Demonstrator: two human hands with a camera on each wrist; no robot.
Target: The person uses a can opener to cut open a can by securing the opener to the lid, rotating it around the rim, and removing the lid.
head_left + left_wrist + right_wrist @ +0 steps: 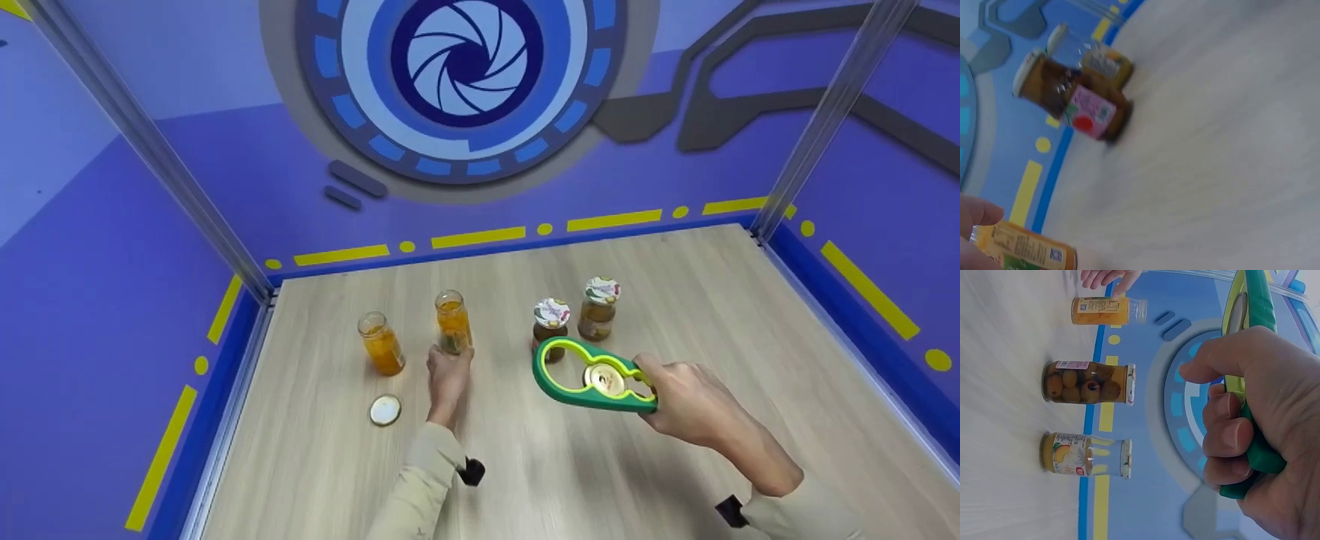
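My right hand (690, 405) grips the handle of a green jar opener (564, 394) with lime-yellow inner edges, raised above the table. A gold metal lid (604, 380) sits within the opener. My left hand (448, 379) is at the near side of a lidless glass jar of orange fruit (453, 319); in the right wrist view its fingers (1107, 277) are loosely extended beside that jar (1100, 311). Whether they touch the glass is unclear. Another lidless jar of orange fruit (384, 351) stands to the left, with a loose lid (385, 410) lying in front of it.
Two lidded jars stand right of centre: one with dark round contents (1088, 382), one with yellowish contents and a fruit label (1068, 453). The wooden tabletop (510, 472) is bounded by a blue-purple back wall (465, 217) and side walls.
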